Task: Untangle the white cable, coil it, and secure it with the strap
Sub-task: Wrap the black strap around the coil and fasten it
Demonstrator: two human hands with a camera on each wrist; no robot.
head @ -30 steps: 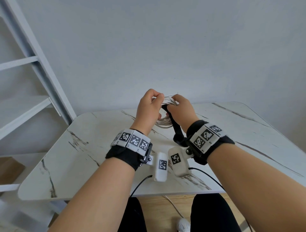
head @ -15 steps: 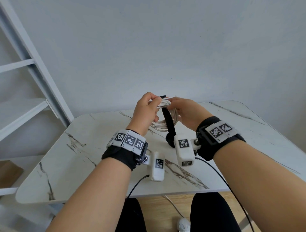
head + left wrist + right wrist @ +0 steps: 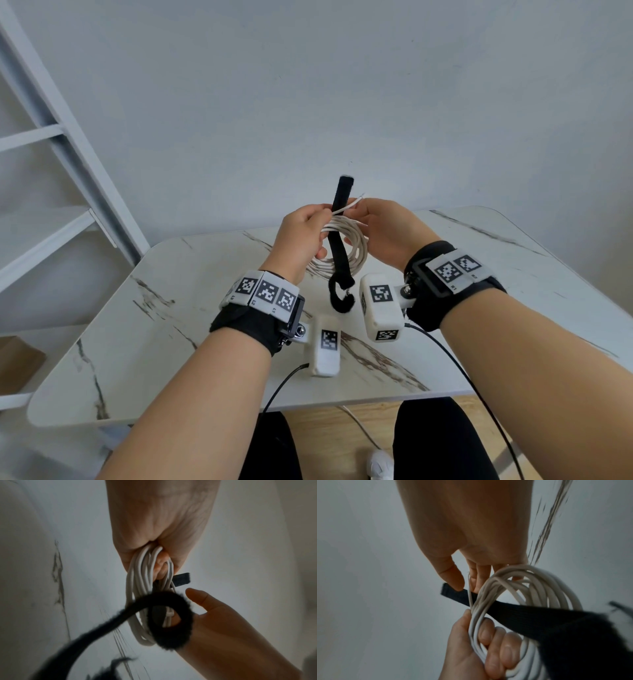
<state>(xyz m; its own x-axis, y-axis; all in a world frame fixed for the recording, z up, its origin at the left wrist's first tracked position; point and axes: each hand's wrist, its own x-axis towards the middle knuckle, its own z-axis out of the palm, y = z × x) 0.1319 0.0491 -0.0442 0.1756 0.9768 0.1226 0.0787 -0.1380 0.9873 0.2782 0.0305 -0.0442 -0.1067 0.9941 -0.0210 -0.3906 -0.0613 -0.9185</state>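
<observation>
One white cable [image 3: 342, 245], wound into a coil of several loops, held up in the air above the marble-pattern tabletop [image 3: 144, 329], between both hands. One black strap [image 3: 340, 240] runs through the coil, top end sticking up above the hands, bottom end curling into a hook shape just above the tabletop; not yet wrapped round the coil. Left hand [image 3: 301, 240] has its fingers curled round the left side of the bundle, gripping the loops; left wrist view shows the strands going into the closed fist. Right hand [image 3: 383, 229] pinches the upper part of the strap between thumb and fingers at the coil's top right, other fingers fairly straight behind the loops; one loose cable end [image 3: 356, 200] pokes out above the right hand. Two wrist bands [image 3: 265, 294], one per wrist, each with black-and-white square marker tiles; two white camera blocks [image 3: 380, 305], one under each wrist, also carrying marker tiles; no readable text on any. Two thin black wires [image 3: 445, 356] run down from the camera blocks off the near tabletop edge. White shelf frame [image 3: 51, 178] at left, plain white wall behind. Wooden floor [image 3: 335, 445], black trouser legs and one white shoe [image 3: 378, 464] visible below the tabletop edge. The curled strap end partly blocks the coil in the left wrist view.
</observation>
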